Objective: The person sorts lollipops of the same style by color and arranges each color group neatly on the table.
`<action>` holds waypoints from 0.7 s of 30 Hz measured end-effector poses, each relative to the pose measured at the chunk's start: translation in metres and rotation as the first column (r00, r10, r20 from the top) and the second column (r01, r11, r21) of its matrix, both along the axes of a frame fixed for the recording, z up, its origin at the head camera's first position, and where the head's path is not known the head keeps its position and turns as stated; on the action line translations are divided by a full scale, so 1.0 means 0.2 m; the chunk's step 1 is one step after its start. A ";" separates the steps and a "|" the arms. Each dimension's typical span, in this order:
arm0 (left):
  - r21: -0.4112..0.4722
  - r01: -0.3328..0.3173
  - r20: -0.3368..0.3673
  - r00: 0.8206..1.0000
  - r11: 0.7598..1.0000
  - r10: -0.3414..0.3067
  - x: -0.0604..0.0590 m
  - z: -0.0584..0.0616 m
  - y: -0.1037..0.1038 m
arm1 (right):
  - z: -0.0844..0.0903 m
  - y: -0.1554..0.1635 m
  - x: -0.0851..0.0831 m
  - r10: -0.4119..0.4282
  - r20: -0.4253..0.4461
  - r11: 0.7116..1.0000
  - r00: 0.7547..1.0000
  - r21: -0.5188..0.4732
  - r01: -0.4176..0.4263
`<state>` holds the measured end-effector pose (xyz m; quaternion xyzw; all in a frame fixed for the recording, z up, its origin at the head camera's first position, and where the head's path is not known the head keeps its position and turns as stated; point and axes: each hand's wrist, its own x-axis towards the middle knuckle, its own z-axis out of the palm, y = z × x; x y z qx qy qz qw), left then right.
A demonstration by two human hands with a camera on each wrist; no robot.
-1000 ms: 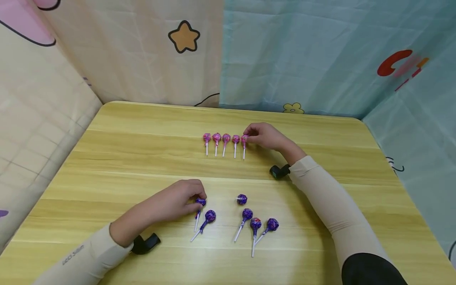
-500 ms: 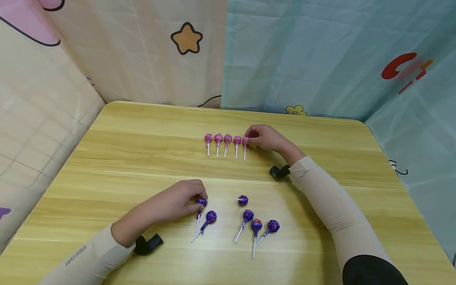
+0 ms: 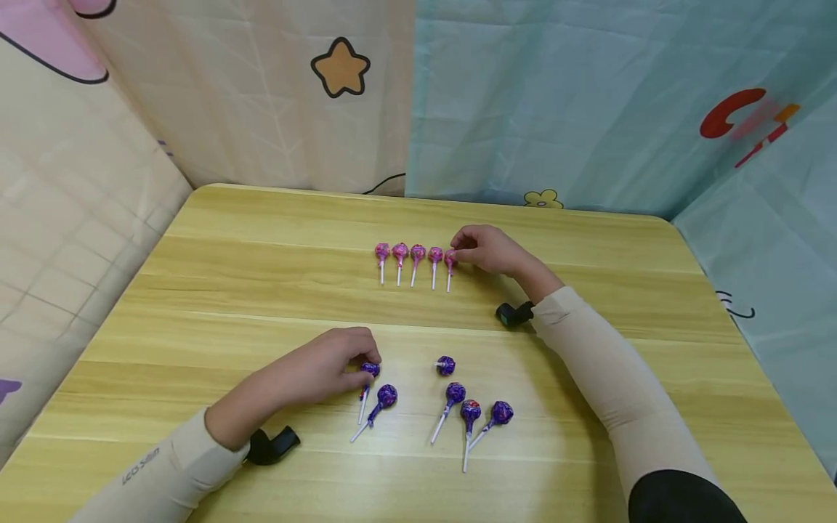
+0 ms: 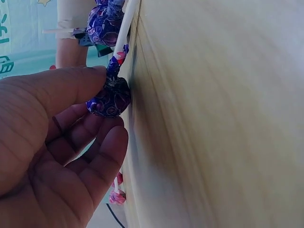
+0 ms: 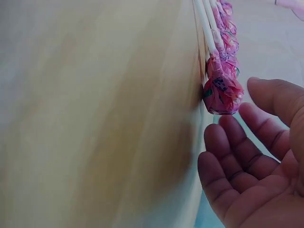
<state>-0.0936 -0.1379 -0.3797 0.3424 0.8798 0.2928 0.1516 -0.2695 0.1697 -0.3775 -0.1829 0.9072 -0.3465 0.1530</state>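
Note:
In the head view my left hand (image 3: 327,367) is at the front left, on a purple-wrapped lollipop (image 3: 370,369) that lies stick toward me. The left wrist view shows the thumb on the wrapper of this purple lollipop (image 4: 111,102) and fingers around its head. At the back, several pink lollipops (image 3: 418,252) lie in a row, sticks toward me. My right hand (image 3: 487,250) is at the row's right end, beside the last pink lollipop (image 3: 450,258). In the right wrist view its fingers are spread and loosely bent near that pink head (image 5: 223,95), with a gap showing.
A second purple lollipop (image 3: 387,396) lies just right of my left hand. Several more purple lollipops (image 3: 455,394) lie loosely at front centre, two with crossing sticks. The wooden table (image 3: 261,254) ends at a printed curtain (image 3: 575,102). Black wrist cameras (image 3: 273,446) sit under both wrists.
The head view shifts slightly. Both hands and the lollipops stay practically where they were.

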 end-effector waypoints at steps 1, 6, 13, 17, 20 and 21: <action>0.000 0.000 0.000 1.000 1.000 0.000 0.00 0.00 0.00 | 0.01 0.00 0.01 -0.004 -0.009 1.000 1.000 0.001 0.004; -0.010 -0.002 0.004 1.000 1.000 0.002 0.00 -0.01 0.00 | 0.05 0.02 0.06 -0.004 -0.049 1.000 0.999 -0.031 0.002; -0.018 0.002 0.005 1.000 1.000 -0.002 0.00 0.00 -0.01 | 0.11 0.03 0.15 -0.006 -0.080 0.997 0.997 -0.072 0.000; -0.013 0.002 -0.005 1.000 1.000 -0.002 0.01 0.00 -0.01 | 0.13 0.05 0.22 -0.029 -0.081 0.996 0.996 -0.090 0.022; -0.014 -0.004 -0.014 1.000 1.000 0.004 0.02 0.01 -0.01 | 0.15 0.06 0.28 -0.022 -0.076 0.996 0.997 -0.085 0.016; -0.019 -0.009 -0.017 1.000 1.000 0.008 0.02 0.01 -0.01 | 0.16 0.06 0.30 -0.017 -0.074 0.997 0.997 -0.083 0.011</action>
